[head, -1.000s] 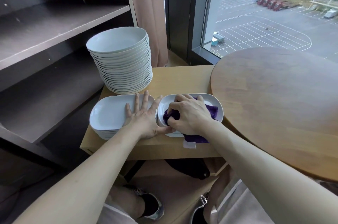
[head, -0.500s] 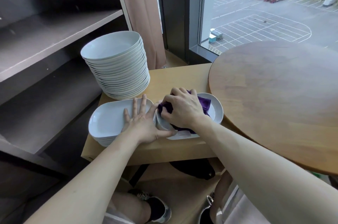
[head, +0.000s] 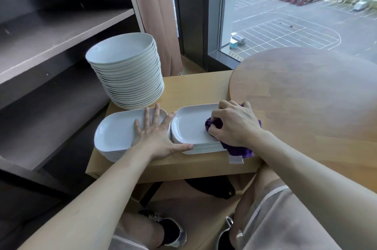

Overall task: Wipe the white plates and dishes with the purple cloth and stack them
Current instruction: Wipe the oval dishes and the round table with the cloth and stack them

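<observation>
Two stacks of white oblong dishes lie side by side on a small light wooden table (head: 195, 88). My left hand (head: 155, 133) rests flat with spread fingers on the left stack (head: 116, 133), its thumb touching the edge of the right stack (head: 189, 127). My right hand (head: 234, 125) grips the bunched purple cloth (head: 238, 147) on the right end of the top right dish; part of the cloth hangs over the dish's near edge. A tall stack of round white plates (head: 126, 72) stands behind the left stack.
A round dark wooden table (head: 316, 94) overlaps the small table on the right. Grey shelves (head: 51, 45) stand at the left. A curtain (head: 155, 15) and a window are behind. My legs and shoes show below the table edge.
My right hand slid the purple cloth from the left part of the right dish to its right end. The left hand stayed flat on the left stack.
</observation>
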### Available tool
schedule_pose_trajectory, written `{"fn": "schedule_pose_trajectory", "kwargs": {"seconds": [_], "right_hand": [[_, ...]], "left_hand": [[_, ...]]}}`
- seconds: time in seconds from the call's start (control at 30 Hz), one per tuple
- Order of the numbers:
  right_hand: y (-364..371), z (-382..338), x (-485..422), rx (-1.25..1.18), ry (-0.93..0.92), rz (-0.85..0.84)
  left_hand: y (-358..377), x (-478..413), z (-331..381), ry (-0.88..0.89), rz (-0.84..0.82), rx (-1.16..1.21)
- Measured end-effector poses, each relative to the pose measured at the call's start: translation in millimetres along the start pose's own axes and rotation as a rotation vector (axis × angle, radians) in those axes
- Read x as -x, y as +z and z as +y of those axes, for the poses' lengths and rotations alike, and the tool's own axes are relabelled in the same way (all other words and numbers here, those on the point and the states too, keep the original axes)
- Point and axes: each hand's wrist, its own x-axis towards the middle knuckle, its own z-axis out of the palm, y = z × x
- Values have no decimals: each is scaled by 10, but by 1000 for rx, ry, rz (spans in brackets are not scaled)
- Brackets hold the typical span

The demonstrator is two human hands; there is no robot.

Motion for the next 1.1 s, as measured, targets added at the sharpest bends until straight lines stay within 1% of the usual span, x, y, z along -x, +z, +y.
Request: {"fn": "schedule_pose_trajectory", "kwargs": {"seconds": [0.17,0.27,0.33,0.53,0.6,0.73,0.8,0.9,1.0,1.1], "right_hand": [[25,-206,-26,-94,-105,11],[81,-428,-116,-147,-184,10],[148,-596,-165,-182,-201,27],[275,-840,-175,-213,-55,151],[256,-824,-138,-192,-55,102],[173,-729,-45,-148,-43,-87],[108,-647,11,-119,-3,-119],[44,-544,82,-105,66,-123],[-23,-438,168,-162,132,-77],[-83,-311,295,-165,154,-32]], "left_hand": [[18,-17,-10,4,3,-5],[24,-27,-15,7,4,-5],[17,-44,-13,7,-11,-15],[33,-37,-21,24,0,-29],[26,-33,-10,24,5,-22],[0,-18,-11,14,-7,-16],[-7,2,-5,1,-18,-8],[-5,13,-10,-10,-14,0],[-8,8,-4,-15,-23,9],[-9,6,-7,-16,-26,-3]]}}
